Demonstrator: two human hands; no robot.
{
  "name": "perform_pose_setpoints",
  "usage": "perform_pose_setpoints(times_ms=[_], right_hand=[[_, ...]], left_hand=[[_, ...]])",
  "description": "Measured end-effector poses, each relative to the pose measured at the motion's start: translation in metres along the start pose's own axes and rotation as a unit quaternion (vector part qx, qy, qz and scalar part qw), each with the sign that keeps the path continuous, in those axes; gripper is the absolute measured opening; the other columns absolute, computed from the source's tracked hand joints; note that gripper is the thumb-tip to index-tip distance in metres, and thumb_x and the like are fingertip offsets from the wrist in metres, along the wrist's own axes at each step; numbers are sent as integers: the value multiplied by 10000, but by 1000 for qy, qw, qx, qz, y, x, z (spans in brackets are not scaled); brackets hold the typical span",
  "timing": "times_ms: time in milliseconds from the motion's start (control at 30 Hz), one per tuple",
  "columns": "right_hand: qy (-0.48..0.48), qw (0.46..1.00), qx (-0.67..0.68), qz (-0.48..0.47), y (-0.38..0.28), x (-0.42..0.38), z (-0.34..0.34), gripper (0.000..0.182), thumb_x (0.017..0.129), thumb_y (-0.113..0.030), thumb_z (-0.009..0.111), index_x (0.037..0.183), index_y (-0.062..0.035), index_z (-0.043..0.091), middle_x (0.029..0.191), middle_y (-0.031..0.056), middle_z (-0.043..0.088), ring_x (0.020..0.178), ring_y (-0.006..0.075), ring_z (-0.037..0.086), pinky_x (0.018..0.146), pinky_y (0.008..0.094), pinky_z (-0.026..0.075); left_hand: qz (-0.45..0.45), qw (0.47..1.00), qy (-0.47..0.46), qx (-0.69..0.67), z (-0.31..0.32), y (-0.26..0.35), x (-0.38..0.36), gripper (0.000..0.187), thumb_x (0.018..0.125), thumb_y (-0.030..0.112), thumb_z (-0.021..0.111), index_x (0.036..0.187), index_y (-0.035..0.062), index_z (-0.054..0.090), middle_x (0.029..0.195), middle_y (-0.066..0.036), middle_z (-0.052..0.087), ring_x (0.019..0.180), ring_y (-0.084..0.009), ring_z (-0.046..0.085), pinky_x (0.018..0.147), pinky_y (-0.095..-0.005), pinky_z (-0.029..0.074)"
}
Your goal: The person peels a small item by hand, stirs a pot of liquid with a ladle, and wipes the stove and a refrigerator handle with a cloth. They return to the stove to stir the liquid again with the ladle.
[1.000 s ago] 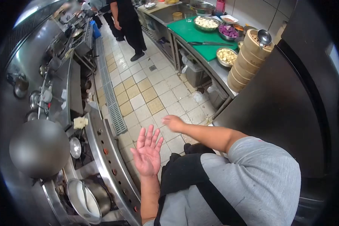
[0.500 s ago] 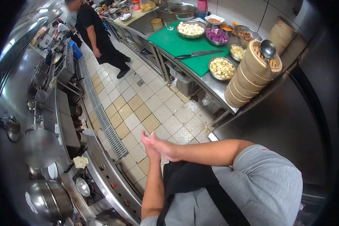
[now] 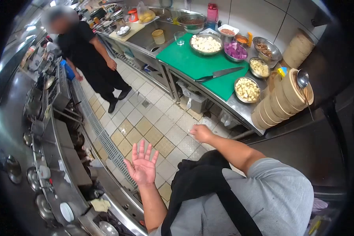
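Observation:
My left hand [image 3: 144, 167] is raised over the tiled floor, palm up and fingers spread, holding nothing. My right hand [image 3: 201, 133] is apart from it to the right, curled into a loose fist, with nothing visible in it. It is the nearer hand to the steel worktable [image 3: 244, 111]. On the table's green cutting board [image 3: 177, 56] lies a knife [image 3: 220, 74]. Around the knife stand a bowl of pale cubes [image 3: 205, 43], a bowl of purple cubes [image 3: 235, 51] and a bowl of yellowish cubes [image 3: 247, 89].
Stacked bamboo steamers [image 3: 277, 103] with a ladle [image 3: 302, 78] on top stand at the table's near end. A co-worker in black [image 3: 86, 59] stands in the aisle ahead. Along the left runs a stove counter [image 3: 72, 165] with pans. A sink [image 3: 143, 37] lies beyond the board.
My hands, together before, have separated: the left has turned palm up and spread, the right has moved right and curled. The co-worker has turned towards me. My view has shifted slightly.

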State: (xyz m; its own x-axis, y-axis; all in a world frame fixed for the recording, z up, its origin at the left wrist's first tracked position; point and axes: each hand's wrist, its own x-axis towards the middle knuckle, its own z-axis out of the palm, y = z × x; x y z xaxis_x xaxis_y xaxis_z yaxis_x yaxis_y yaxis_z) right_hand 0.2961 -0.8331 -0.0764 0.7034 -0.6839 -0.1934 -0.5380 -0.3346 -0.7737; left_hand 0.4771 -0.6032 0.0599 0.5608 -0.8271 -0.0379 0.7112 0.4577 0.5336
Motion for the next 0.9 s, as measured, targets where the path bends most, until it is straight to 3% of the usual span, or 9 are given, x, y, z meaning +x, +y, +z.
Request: perform_pose_setpoints(times_ms=[100, 267, 333, 400, 567, 700, 833, 867, 900], right_hand=[[-26, 982, -183, 48, 64, -31, -33, 425, 899, -390, 534, 832, 16, 639, 833, 236, 631, 808, 395, 602, 760, 450, 470], [-124, 910, -186, 350, 158, -116, -48, 600, 927, -529, 377, 1106, -16, 632, 1159, 248, 576, 1109, 379, 539, 966, 420, 411], [-146, 874, -229, 402, 181, -144, -47, 585, 935, -504, 357, 1136, -20, 617, 1232, 223, 547, 1159, 367, 512, 989, 419, 395], [-281, 838, -295, 363, 193, -148, -50, 431, 866, -349, 508, 1160, -53, 612, 1281, 181, 527, 1140, 334, 541, 966, 411, 432], [-208, 857, -220, 417, 225, -91, -38, 400, 796, -276, 599, 1129, -57, 634, 1217, 171, 576, 1117, 320, 563, 928, 381, 469], [-324, 856, -351, 197, 229, -32, -50, 253, 659, -200, 595, 854, -93, 714, 938, 162, 674, 911, 324, 644, 780, 409, 520], [-218, 851, -361, 313, 186, -21, -39, 307, 647, -182, 703, 937, -83, 713, 1026, 140, 667, 956, 269, 642, 811, 400, 518], [-187, 861, -315, 353, 182, -29, -33, 273, 632, -213, 688, 893, -137, 717, 973, 119, 676, 915, 282, 645, 795, 401, 518], [-154, 867, -268, 390, 174, -36, -29, 242, 617, -243, 672, 848, -190, 722, 919, 99, 685, 873, 295, 648, 780, 402, 519]], left_hand=[[-41, 985, 91, 139, -60, -8, 41, 634, 913, 550, 428, 1370, 112, 388, 1407, -143, 391, 1191, -336, 452, 943, -502, 396], [-308, 777, 290, 466, -233, -59, 46, 446, 904, 362, 532, 1204, 32, 519, 1145, -119, 584, 1011, -248, 569, 697, -364, 506], [-320, 563, 29, 761, -307, -64, 12, 340, 889, 349, 511, 991, 50, 638, 764, -142, 633, 744, -255, 631, 642, -381, 510], [-310, 458, -86, 829, -348, -67, -22, 342, 887, 349, 514, 1005, 52, 636, 778, -148, 635, 748, -257, 631, 651, -390, 511], [-369, 478, -51, 796, -368, -66, -34, 352, 880, 352, 523, 1039, 56, 631, 815, -164, 639, 757, -264, 632, 674, -413, 513], [-323, 490, -95, 804, -388, -62, 24, 363, 875, 353, 530, 1066, 60, 626, 844, -177, 642, 764, -270, 632, 693, -431, 515], [-52, 428, -266, 862, -430, -51, 125, 378, 869, 355, 537, 1094, 63, 622, 873, -190, 646, 770, -275, 632, 711, -449, 516], [-310, 624, -108, 709, -321, -12, 163, 413, 857, 365, 570, 1124, 53, 608, 763, -164, 611, 682, -239, 590, 624, -408, 520], [-249, 601, -138, 747, -370, -15, 190, 416, 860, 341, 583, 1150, 44, 588, 784, -144, 586, 632, -237, 560, 531, -380, 494]])
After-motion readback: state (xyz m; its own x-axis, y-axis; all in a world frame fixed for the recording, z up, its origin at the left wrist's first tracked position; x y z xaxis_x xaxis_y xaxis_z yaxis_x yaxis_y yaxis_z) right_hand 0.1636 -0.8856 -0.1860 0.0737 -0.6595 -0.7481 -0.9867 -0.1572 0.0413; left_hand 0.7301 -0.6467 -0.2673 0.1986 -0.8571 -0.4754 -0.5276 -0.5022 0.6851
